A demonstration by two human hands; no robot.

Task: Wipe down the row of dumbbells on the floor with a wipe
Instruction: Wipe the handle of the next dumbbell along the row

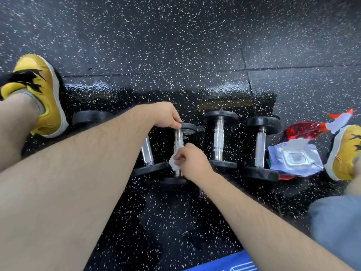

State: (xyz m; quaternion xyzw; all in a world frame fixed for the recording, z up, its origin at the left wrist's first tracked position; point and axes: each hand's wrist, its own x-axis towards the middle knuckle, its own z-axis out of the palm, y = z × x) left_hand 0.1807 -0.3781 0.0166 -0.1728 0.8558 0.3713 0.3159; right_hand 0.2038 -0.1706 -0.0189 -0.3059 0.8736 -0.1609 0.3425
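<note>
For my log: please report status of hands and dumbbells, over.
Left hand grips dumbbell end. Right hand pinches wipe on its bar. Wipe pack beside row, nothing in the way.

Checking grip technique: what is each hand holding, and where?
Left hand grips the small dumbbell by its far plate; right hand pinches the wipe against its handle.

Single head-worn wide-angle view, looking steeply down, close over speckled floor (pixel 175 45), hands nearby

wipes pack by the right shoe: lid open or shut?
Open. The wipes pack has its clear flap folded back toward the far side, leaving the oval dispensing opening uncovered.
</note>
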